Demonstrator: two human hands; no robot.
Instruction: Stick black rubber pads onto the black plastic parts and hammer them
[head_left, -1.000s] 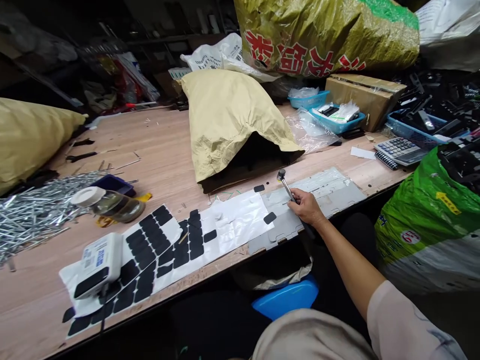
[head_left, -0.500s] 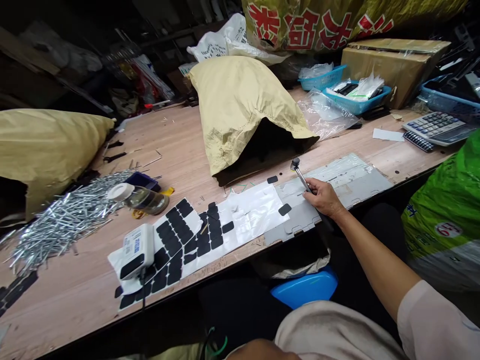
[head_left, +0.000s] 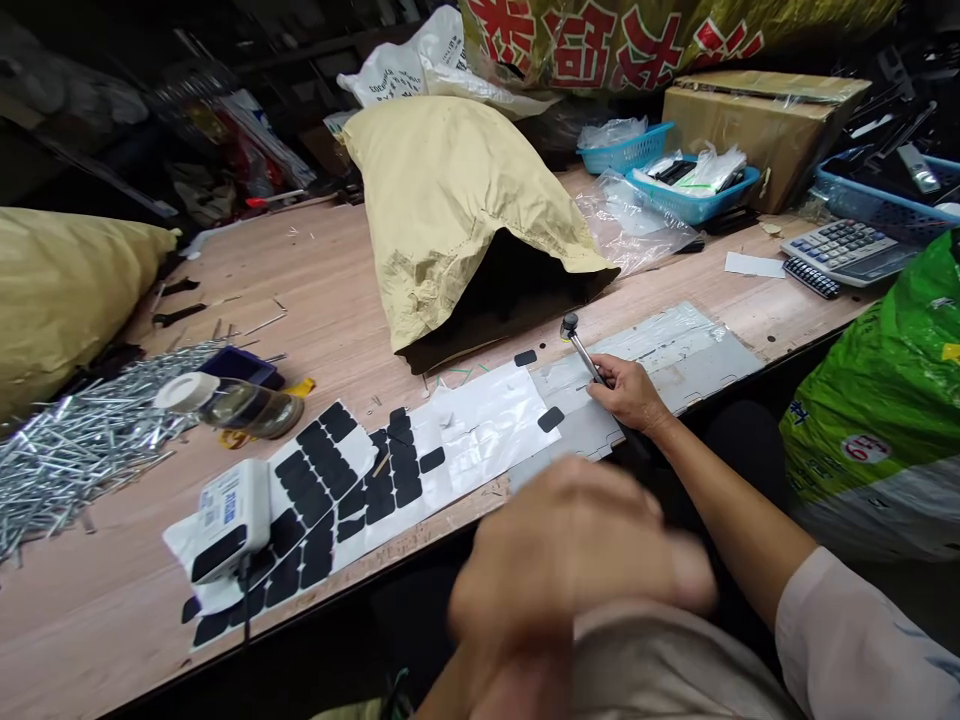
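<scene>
My right hand (head_left: 626, 392) is closed around the handle of a small metal hammer (head_left: 579, 344), whose head rests on the grey plate (head_left: 697, 350) at the table's near edge. My left hand (head_left: 577, 560) is raised close to the camera, blurred by motion, so its fingers cannot be made out. White backing sheets with several black rubber pads (head_left: 322, 480) lie left of the plate. Two loose black pads (head_left: 550, 419) sit near the hammer.
An open tan sack (head_left: 450, 200) lies mid-table, another (head_left: 67, 290) at far left. A pile of metal pins (head_left: 82, 440), a glass jar (head_left: 240, 405) and a white charger (head_left: 225, 520) sit left. Blue baskets (head_left: 686, 195), a cardboard box (head_left: 757, 120), a calculator (head_left: 847, 250) and a green bag (head_left: 885, 400) stand right.
My left hand has come up into view in front of the camera. The view has shifted slightly; my right hand still holds the hammer in the same place.
</scene>
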